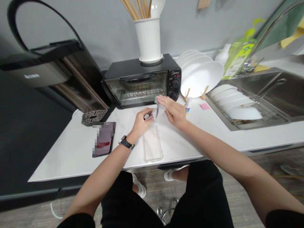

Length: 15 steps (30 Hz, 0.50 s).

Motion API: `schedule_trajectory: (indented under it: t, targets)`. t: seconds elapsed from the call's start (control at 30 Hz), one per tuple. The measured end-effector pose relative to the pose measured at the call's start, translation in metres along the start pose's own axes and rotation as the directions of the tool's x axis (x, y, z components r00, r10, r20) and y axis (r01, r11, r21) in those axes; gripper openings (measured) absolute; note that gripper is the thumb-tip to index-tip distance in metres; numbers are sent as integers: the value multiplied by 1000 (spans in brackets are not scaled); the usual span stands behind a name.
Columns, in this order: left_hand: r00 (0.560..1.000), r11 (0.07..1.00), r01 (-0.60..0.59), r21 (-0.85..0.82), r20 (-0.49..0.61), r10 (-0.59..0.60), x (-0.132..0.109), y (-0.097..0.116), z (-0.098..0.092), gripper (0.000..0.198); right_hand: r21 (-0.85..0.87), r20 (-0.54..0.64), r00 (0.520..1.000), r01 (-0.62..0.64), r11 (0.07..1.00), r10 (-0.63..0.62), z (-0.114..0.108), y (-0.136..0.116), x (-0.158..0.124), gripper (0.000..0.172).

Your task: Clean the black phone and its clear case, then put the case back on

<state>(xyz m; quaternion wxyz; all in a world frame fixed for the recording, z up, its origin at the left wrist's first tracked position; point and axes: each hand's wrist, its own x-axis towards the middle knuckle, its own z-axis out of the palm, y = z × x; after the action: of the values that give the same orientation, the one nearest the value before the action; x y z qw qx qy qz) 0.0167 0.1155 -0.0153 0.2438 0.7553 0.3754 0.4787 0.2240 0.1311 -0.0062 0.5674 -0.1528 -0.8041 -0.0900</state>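
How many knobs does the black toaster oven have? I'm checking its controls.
2 show: upper knob, lower knob, both on the oven's right panel. A hand may hide part.

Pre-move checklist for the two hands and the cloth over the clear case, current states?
1. Both hands on the cloth: ok. Left hand pinches one end, right hand covers the other.
2. Clear phone case flat on the counter, free of the hands: ok, it lies just below them.
3. Phone out of the way: ok, it lies apart, left of the case.
4. Small bottle upright beside the right hand: ok; cap shut, cannot tell.
5. Toaster oven door closed behind the hands: ok.
6. Cloth damp or dry: cannot tell.
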Motion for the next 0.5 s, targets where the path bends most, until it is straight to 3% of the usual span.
schedule_trajectory:
  t: [0.17,0.37,0.5]
  targets:
    - [1000,1000,12,3,-21,-12,-1,-9,0,7,90,35,994,99,991,-102,8,-12,2,58]
    - [1000,1000,4,12,-25,-3,-2,0,-4,7,64,-3,1000,-9,998,9,-1,4,1,56]
    - [1000,1000,-7,-4,-8,7,-2,1,-2,3,54,60,998,13,998,-17,5,-9,1,53]
